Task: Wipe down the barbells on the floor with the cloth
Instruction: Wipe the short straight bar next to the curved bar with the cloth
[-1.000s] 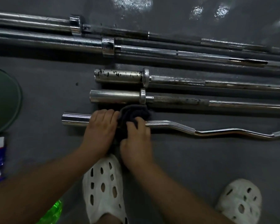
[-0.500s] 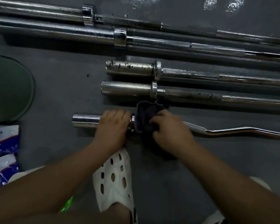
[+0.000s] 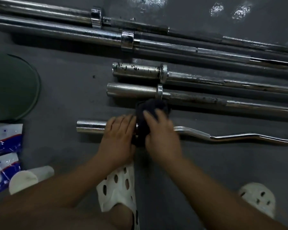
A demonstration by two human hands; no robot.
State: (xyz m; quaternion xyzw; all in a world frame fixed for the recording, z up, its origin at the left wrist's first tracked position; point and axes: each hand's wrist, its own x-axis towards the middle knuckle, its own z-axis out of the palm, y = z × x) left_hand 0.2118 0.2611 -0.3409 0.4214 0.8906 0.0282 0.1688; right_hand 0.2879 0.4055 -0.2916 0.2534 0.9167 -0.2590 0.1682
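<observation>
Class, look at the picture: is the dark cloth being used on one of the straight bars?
No, the right hand presses the dark cloth on the curved bar.

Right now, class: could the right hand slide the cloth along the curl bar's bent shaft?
Probably yes: the right hand presses the cloth by the collar, and the curl bar runs uncovered rightwards.

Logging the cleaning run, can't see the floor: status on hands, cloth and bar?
Left hand gripping curl bar sleeve. Right hand pressing dark cloth at the collar. Straight barbell lies close behind; nothing blocking.
</observation>
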